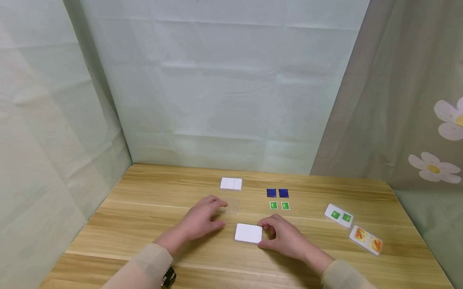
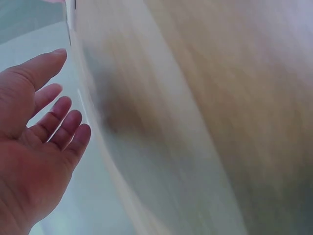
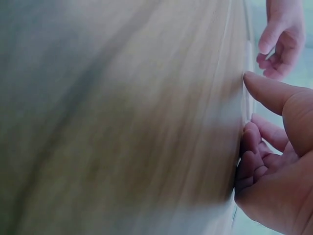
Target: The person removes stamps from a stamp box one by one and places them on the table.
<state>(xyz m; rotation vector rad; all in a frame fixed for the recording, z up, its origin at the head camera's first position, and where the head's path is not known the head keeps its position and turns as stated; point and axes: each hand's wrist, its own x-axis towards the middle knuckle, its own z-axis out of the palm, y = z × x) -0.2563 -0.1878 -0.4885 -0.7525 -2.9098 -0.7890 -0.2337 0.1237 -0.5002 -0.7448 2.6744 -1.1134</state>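
Observation:
Low over the wooden table, my left hand (image 1: 203, 216) has its fingers loosely extended, close to a clear, see-through rectangle (image 1: 232, 206). Its fingertips overlap the left side of that rectangle in the head view. The left wrist view shows the same hand (image 2: 41, 132) with slightly bent fingers and nothing between them. With thumb and index finger, my right hand (image 1: 285, 237) grips the right edge of a blank white card (image 1: 247, 233) lying flat. Its other fingers curl in under the palm, as the right wrist view of the hand (image 3: 279, 147) shows.
Another white card (image 1: 231, 184) lies at the back. Right of it are two dark blue squares (image 1: 271, 193) and two green squares (image 1: 273, 205). Farther right lie a white card with green squares (image 1: 338, 216) and one with orange pictures (image 1: 365, 240). Cloth walls (image 1: 219, 93) surround the table.

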